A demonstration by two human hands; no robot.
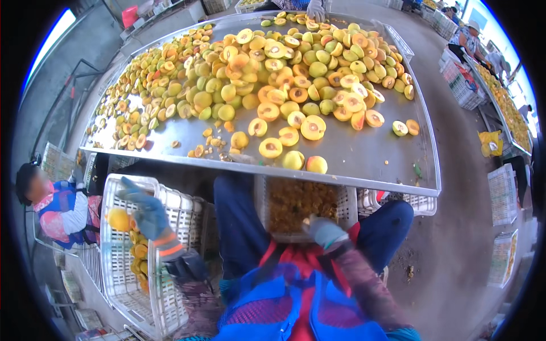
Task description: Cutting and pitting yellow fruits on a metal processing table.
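My left hand (147, 213), in a grey-blue glove with an orange-striped cuff, is over a white plastic crate (170, 294) at my left. Its fingers are spread. A yellow fruit half (118, 219) is just beside the palm, apparently loose, above several other halves (138, 260) in the crate. Between my knees, my right hand (325, 231), also gloved, hovers at the near edge of a crate (261, 204) of brown fruit stones (294, 200). A small pale thing shows at its fingertips; blur hides whether it is held.
Before me a rimmed metal table (367, 157) bears a heap of halved yellow-green stone fruit (239, 81), apparently apricots. Small stones (215, 141) lie near its front edge. One person (64, 209) sits at left; another's gloved hand (315, 10) reaches the far edge. Crates (503, 194) stand at right.
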